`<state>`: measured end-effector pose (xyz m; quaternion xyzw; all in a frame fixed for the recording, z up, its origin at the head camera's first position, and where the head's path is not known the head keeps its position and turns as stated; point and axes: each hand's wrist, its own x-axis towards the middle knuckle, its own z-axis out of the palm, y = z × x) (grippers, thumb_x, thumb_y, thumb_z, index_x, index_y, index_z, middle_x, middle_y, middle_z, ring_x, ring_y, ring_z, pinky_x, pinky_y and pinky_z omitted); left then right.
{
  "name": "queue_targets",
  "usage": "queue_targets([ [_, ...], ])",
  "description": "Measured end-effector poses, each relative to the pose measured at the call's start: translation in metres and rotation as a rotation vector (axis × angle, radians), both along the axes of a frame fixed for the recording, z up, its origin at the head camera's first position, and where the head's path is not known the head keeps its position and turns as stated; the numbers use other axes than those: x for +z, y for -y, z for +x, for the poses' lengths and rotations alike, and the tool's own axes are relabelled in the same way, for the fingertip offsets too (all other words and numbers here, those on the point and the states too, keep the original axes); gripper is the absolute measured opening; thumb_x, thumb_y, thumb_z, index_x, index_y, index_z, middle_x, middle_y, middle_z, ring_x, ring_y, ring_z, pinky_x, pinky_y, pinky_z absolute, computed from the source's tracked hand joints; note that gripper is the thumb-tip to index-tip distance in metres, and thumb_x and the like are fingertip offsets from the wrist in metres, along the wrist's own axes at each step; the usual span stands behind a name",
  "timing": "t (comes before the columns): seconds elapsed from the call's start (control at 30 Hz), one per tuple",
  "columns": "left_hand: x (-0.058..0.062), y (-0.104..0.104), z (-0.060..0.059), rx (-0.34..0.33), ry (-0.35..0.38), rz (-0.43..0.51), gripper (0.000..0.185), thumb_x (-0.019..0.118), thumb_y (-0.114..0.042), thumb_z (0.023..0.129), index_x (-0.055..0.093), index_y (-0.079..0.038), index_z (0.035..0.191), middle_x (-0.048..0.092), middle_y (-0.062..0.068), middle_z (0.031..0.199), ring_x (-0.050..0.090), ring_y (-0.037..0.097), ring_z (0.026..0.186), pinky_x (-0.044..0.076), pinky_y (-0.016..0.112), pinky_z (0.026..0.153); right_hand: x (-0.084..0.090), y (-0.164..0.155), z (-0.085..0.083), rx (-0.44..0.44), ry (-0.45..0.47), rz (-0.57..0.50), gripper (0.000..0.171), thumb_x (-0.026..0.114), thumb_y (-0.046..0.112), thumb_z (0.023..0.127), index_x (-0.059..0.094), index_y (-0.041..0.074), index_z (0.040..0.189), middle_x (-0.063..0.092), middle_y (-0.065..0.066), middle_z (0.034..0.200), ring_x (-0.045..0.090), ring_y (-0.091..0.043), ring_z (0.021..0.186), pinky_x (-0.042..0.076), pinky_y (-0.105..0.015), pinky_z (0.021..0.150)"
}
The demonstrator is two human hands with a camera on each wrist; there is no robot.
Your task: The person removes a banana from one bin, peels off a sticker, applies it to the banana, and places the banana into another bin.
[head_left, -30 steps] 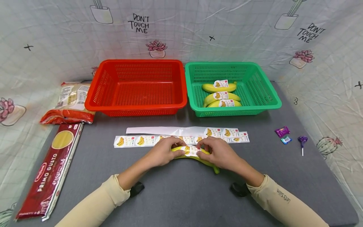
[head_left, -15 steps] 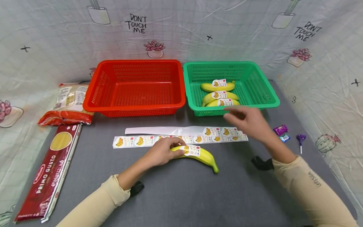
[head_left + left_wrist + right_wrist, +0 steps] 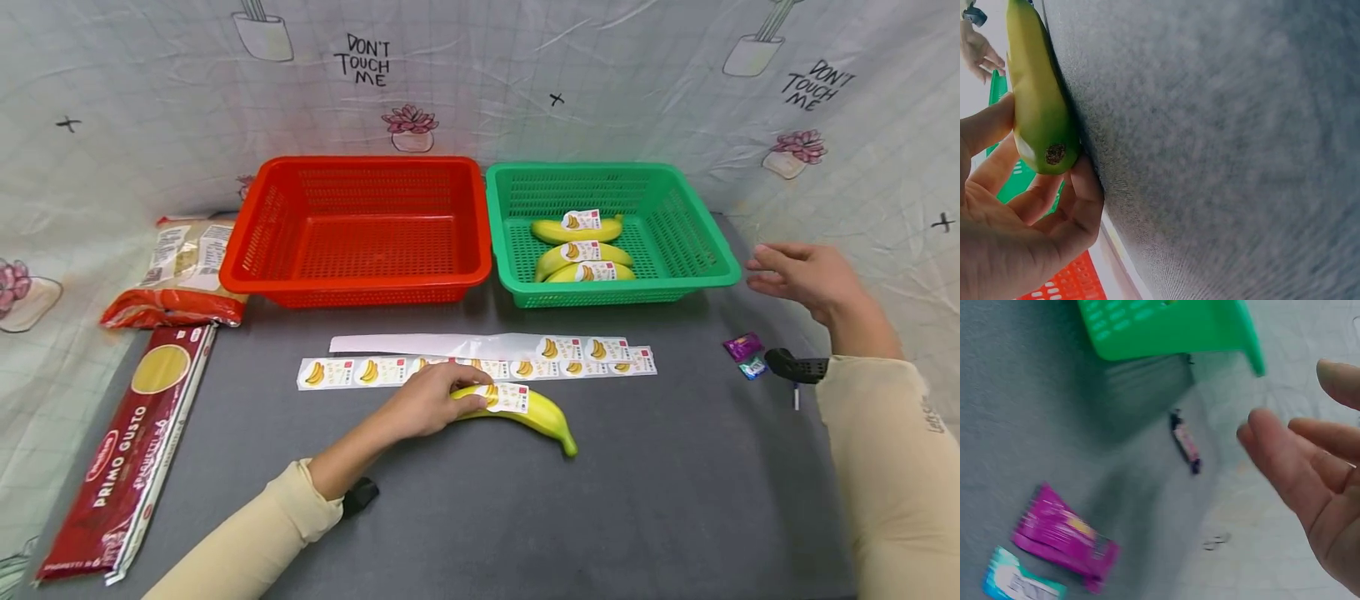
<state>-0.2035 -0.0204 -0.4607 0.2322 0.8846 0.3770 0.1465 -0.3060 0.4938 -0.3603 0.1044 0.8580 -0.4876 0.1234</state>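
Note:
On the grey table lies a yellow banana [image 3: 551,414] with a white banana-picture sticker [image 3: 510,398] on its upper side. My left hand [image 3: 429,402] grips its left end between thumb and fingers. In the left wrist view, the greenish tip of the banana [image 3: 1047,119] sits in that grasp, close against the table. My right hand [image 3: 813,279] is raised off the table to the right of the green basket, holding nothing. Its fingers [image 3: 1288,469] are loosely extended in the right wrist view, above the candies.
The green basket [image 3: 613,293] contains several stickered bananas [image 3: 577,232]; a red basket [image 3: 360,287] stands beside it. Sticker strips [image 3: 390,372] lie behind the banana. At left are a spaghetti pack [image 3: 127,450] and a bag [image 3: 180,271]. Candies [image 3: 744,346] and a lollipop [image 3: 797,396] lie right.
My right hand has left the banana's sticker, lifting up past the green basket's front and moving far right. The left hand keeps its grip on the banana, which stays in place.

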Motion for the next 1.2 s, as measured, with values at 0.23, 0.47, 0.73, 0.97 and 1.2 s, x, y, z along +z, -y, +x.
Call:
queue_targets([
  [0.23, 0.0, -0.002, 0.001, 0.016, -0.009, -0.001, 0.023, 0.074, -0.02, 0.093, 0.076, -0.016, 0.116, 0.076, 0.0, 0.111, 0.066, 0.017, 0.103, 0.051, 0.04, 0.095, -0.021, 0.005, -0.003, -0.101, -0.027, -0.277, 0.017, 0.07, 0.021, 0.096, 0.078, 0.03, 0.084, 0.074, 0.014, 0.084, 0.074, -0.004, 0.076, 0.06, -0.02, 0.069],
  [0.47, -0.002, -0.003, 0.0, 0.041, -0.035, 0.009, 0.019, 0.077, -0.021, 0.091, 0.077, -0.017, 0.109, 0.077, -0.003, 0.101, 0.067, 0.014, 0.095, 0.051, 0.036, 0.088, -0.023, 0.007, -0.002, -0.114, -0.038, -0.208, 0.022, 0.067, 0.022, 0.098, 0.078, 0.034, 0.083, 0.073, 0.016, 0.083, 0.073, -0.001, 0.075, 0.059, -0.018, 0.07],
  [0.73, 0.016, -0.002, -0.001, 0.065, 0.025, 0.058, 0.018, 0.076, -0.021, 0.092, 0.077, -0.018, 0.11, 0.076, -0.002, 0.104, 0.067, 0.011, 0.088, 0.051, 0.03, 0.081, -0.021, 0.008, -0.002, -0.107, -0.032, -0.155, 0.022, 0.064, 0.026, 0.099, 0.076, 0.038, 0.084, 0.071, 0.019, 0.085, 0.073, 0.0, 0.078, 0.059, -0.018, 0.072],
  [0.97, 0.083, -0.005, -0.019, 0.046, -0.004, 0.145, 0.02, 0.075, -0.024, 0.093, 0.076, -0.02, 0.113, 0.075, -0.003, 0.108, 0.065, 0.016, 0.09, 0.052, 0.032, 0.078, -0.021, 0.004, -0.001, -0.1, -0.033, -0.146, 0.021, 0.065, 0.027, 0.099, 0.074, 0.039, 0.085, 0.07, 0.02, 0.086, 0.073, 0.0, 0.077, 0.059, -0.018, 0.072],
  [1.2, 0.165, -0.03, -0.063, 0.029, -0.068, 0.154, 0.022, 0.071, -0.025, 0.096, 0.073, -0.016, 0.117, 0.071, 0.001, 0.112, 0.062, 0.022, 0.093, 0.05, 0.033, 0.079, -0.021, 0.005, -0.004, -0.084, -0.048, -0.121, 0.019, 0.065, 0.03, 0.099, 0.072, 0.04, 0.086, 0.07, 0.02, 0.086, 0.073, 0.0, 0.078, 0.059, -0.019, 0.073],
])
